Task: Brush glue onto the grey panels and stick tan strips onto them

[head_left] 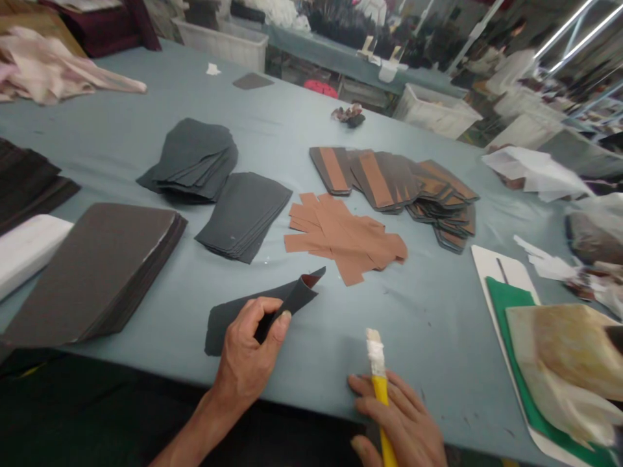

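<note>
My left hand (256,344) is closed on a dark grey leather-like piece (224,321) near the table's front edge. The piece is bent over on itself, and a bit of brown shows inside its curled end. To the right, my right hand (396,415) holds a brush (379,383) with a yellow handle and whitish bristles, the handle lying between thumb and fingers. Its bristles point away from me. Beyond my hands lies a loose heap of brown strips (343,237). Behind the left hand is a fanned stack of dark pieces (246,214).
Another dark stack (197,155) lies further back. Dark pieces bearing brown strips (389,178) overlap at the back right. A thick stack of dark sheets (97,266) sits on the left. At right are a white board with a green sheet (509,298) and a stained wrapped item (569,350).
</note>
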`<state>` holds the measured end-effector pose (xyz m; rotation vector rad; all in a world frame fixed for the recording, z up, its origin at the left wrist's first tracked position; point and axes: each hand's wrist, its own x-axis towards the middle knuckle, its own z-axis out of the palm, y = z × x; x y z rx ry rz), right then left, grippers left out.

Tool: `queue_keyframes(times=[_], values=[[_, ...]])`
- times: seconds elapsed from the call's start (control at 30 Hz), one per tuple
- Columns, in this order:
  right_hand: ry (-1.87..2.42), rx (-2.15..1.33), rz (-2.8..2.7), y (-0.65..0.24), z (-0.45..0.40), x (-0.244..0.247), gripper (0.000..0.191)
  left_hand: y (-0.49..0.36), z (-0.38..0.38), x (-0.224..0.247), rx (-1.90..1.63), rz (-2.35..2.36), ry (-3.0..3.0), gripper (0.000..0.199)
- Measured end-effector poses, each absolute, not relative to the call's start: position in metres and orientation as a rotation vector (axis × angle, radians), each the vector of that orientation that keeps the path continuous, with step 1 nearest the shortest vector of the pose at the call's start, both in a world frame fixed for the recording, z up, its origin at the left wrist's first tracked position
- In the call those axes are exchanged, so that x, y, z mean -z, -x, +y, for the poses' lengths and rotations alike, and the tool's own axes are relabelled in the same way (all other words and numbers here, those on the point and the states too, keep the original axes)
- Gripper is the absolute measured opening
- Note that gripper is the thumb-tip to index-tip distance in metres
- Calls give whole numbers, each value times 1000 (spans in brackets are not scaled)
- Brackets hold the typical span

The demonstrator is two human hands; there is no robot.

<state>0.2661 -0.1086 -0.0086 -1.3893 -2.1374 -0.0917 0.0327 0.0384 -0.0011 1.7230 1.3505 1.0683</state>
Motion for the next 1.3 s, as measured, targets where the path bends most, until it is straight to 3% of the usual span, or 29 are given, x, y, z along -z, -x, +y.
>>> queue_keyframes(times=[0.17, 0.43, 0.6, 0.7, 0.93, 1.07, 1.2, 1.3], values=[[1642, 85, -1821, -271, -98, 7, 20, -32, 39, 0, -1045, 1349, -1743, 21], [1496, -84, -1874, -246, -71, 10, 16, -28, 38, -2, -998, 1301, -1825, 20], [1844, -72, -1437, -262, -87, 9, 23, -16, 25, 1, -789, 957, -2238, 23], [1934, -32, -1304, -265, -85, 5, 26, -13, 20, 4, -772, 984, -2317, 22], [1546, -19, -1703, -239, -50, 6, 10, -17, 16, 4, -676, 978, -2467, 19], [1464, -184, -1714, -217, -40, 0, 22, -9, 17, 3, -604, 898, -2493, 20], [1370, -346, -1379, -200, -30, -5, 40, -2, 20, -1, -548, 840, -2517, 16], [1158, -629, -1334, -210, -15, 7, 41, -2, 23, 3, -553, 798, -2581, 18]])
